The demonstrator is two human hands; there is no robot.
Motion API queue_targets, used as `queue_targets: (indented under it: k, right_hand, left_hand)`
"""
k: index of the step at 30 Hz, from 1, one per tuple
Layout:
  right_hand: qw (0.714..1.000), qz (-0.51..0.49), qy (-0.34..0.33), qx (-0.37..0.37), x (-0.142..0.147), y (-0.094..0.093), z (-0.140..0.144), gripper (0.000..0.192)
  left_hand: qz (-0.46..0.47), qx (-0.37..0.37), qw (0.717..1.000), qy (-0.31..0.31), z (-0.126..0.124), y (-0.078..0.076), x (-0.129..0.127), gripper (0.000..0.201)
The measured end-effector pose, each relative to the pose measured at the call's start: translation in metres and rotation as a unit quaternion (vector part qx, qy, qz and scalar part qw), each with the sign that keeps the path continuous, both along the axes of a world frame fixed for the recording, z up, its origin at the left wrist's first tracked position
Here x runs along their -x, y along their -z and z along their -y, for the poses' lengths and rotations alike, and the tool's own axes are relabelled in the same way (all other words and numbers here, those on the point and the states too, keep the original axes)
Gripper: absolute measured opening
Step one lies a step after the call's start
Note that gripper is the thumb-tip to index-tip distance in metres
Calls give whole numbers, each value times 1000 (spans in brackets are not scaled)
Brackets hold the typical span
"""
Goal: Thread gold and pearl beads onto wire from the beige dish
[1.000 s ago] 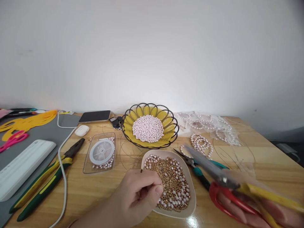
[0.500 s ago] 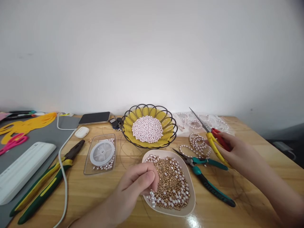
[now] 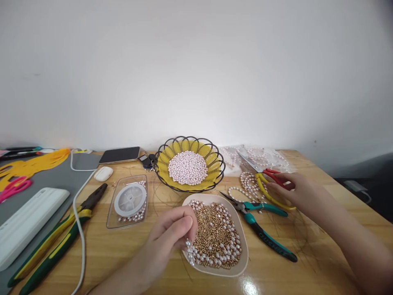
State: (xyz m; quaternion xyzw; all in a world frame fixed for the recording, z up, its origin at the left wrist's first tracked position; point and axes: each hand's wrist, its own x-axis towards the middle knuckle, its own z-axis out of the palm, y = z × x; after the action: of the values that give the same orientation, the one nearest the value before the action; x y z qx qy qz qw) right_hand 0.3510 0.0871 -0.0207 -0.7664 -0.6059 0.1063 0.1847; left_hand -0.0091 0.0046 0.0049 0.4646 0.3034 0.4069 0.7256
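The left hand (image 3: pixel 175 235) hangs over the near-left rim of the shallow cream dish of gold and pearl beads (image 3: pixel 242 262), thumb and forefinger pinched shut on something too fine to make out; a short run of pearls shows just under the fingertips. The pinch sits right at the dish, so whatever slips would fall back among the beads.

The right hand (image 3: pixel 296 190) rests on the wooden table (image 3: pixel 123 250), fingers closed loosely about the handles of the red-and-yellow-handled scissors (image 3: pixel 264 176). The scissors lie flat, blades shut and pointing away toward the clear packets of pearl strands (image 3: pixel 285 159), beside the loops of strung pearls (image 3: pixel 250 182).

Between the two hands lie the teal-handled long-nose pliers (image 3: pixel 264 223), nose toward the dish, within reach of either hand. Behind the dish stands the black wire basket with yellow liner (image 3: pixel 215 164), heaped with pale pink pearls. To its left a clear plastic tray holds a spool of clear cord (image 3: pixel 130 198). Green-and-yellow-handled pliers (image 3: pixel 58 235) lie farther left, crossed by a white cable (image 3: pixel 78 221).
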Motion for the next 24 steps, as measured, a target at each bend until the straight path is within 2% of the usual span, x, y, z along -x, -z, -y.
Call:
queue_targets:
  k: [5,9,12,18,21,24]
  right_hand:
    - [999,-2,-5,-39,0,-2,1,43]
    - [997,-14,-21,-79,13,-12,9,38]
    - [980,-58,-113,-150,27,-16,17,28]
    - [911,-88,-331,-231,59,-18,34,12]
    - [887,-98,-398,-215,75,-21,40,12]
    - [865,-96,-469,-151,91,-24,43,15]
  left_hand:
    - [-26,-44,997,-54,-1,4,2,46]
    - [-54,-77,993,-68,0,5,4,46]
    - [-87,-109,987,-74,-1,3,4,46]
    - [-184,-171,963,-99,-5,-2,2,49]
    - [-212,-182,954,-105,-5,-3,1,50]
    - [-218,-185,953,-103,-6,-3,2,49]
